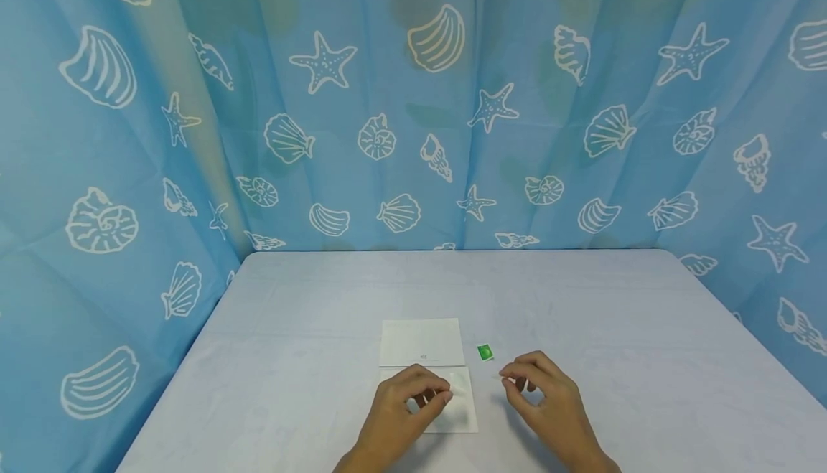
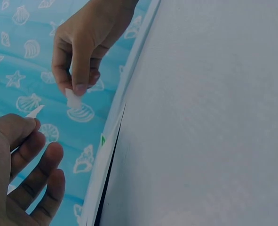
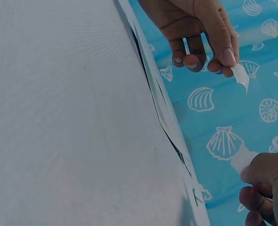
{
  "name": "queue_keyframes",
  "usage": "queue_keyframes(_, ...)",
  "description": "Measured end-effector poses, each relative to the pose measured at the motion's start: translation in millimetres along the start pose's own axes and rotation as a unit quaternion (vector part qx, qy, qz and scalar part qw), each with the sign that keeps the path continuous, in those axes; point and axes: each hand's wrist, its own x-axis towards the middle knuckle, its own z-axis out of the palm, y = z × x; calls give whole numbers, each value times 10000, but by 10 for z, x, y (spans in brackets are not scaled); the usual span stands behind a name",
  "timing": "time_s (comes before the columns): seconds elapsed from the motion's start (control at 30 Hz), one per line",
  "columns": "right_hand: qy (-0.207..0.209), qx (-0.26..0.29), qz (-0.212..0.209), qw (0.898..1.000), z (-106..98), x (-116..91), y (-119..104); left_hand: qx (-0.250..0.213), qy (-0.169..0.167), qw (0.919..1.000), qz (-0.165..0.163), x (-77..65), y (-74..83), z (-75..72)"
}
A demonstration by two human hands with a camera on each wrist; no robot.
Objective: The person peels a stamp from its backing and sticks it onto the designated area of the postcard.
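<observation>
My left hand (image 1: pixel 402 410) is held above the lower half of an open white folded card (image 1: pixel 421 340), pinching a small white scrap (image 3: pixel 241 76) between thumb and forefinger. Off to the card's right, my right hand (image 1: pixel 551 403) pinches another small white scrap (image 2: pixel 73 99) by its edge. Both scraps look thin and paper-like, with uneven edges in the wrist views. The two hands are apart. A small green stamp-like piece with a white border (image 1: pixel 485 352) lies on the table between the card and my right hand.
A pale cloth covers the table (image 1: pixel 291 315), whose far edge meets a blue curtain (image 1: pixel 362 100) printed with white shells and starfish. The curtain also runs along the left and right sides. The card's upper half bears a tiny print.
</observation>
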Motion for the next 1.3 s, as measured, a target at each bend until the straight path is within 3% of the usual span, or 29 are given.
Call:
queue_keyframes(0.93, -471, -88, 207, 9986, 31, -7, -29, 68, -51, 9999, -76, 5, -8, -5)
queue_keyframes(1.3, -937, -55, 432, 9947, 39, -39, -20, 142, -71, 9998, -132, -4, 4, -9)
